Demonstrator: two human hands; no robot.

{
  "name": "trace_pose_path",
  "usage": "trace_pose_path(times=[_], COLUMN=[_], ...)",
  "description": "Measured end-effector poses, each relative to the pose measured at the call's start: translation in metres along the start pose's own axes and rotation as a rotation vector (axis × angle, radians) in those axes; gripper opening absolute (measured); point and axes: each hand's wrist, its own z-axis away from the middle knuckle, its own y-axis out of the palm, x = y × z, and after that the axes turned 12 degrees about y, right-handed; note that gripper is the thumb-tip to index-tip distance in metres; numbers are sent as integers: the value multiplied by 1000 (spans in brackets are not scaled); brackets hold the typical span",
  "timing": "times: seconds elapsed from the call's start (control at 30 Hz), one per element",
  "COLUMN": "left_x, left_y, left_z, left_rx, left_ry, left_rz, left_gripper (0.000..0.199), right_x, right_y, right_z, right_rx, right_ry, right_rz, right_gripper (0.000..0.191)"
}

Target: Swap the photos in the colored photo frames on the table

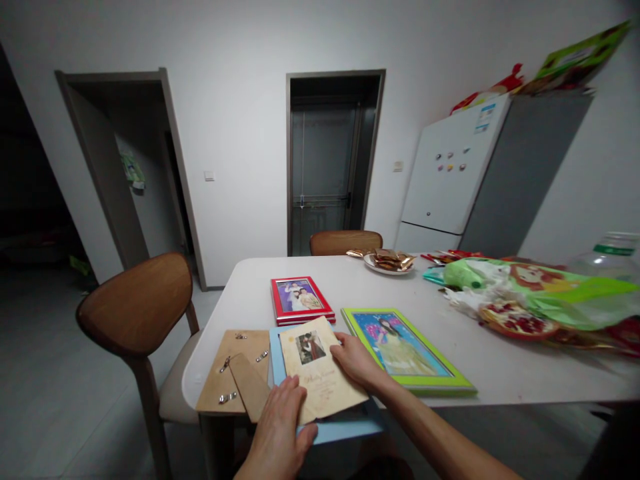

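A cream photo card with a small picture and printed lettering lies tilted over a light blue picture frame. My right hand grips the card's right edge, fingers bent and thumb on top. At the lower left corner of the card is my left hand, its fingers along the left edge and its thumb by the bottom edge over the frame. To the left sits a brown backing board with metal clips and a folded stand leg. Part of the blue frame is hidden under the card.
Beyond the card lies a red picture frame; a green picture frame is on the right. Farther back are a plate of wrapped snacks, an opened pomegranate and a green bag. A wooden chair stands left of the table.
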Motion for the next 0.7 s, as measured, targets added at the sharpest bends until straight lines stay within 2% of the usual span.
trace_pose_path(times=[0.2, 0.33, 0.57, 0.7], left_x=[1, -2, -17, -20], left_y=[-1, -4, -18, -20], left_z=[1, 0, -7, -9], left_rx=[-13, -1, 130, 156], left_ry=[12, 3, -40, -27], left_rz=[32, 87, 49, -14], left_gripper=[44, 41, 32, 28], right_x=[-4, 0, 0, -1], right_y=[2, 2, 8, 14], right_z=[2, 6, 17, 21], right_rx=[0, -52, -245, -317], right_ry=[34, 21, -74, -121], right_rz=[33, 53, 456, 588], right_gripper=[41, 41, 25, 26])
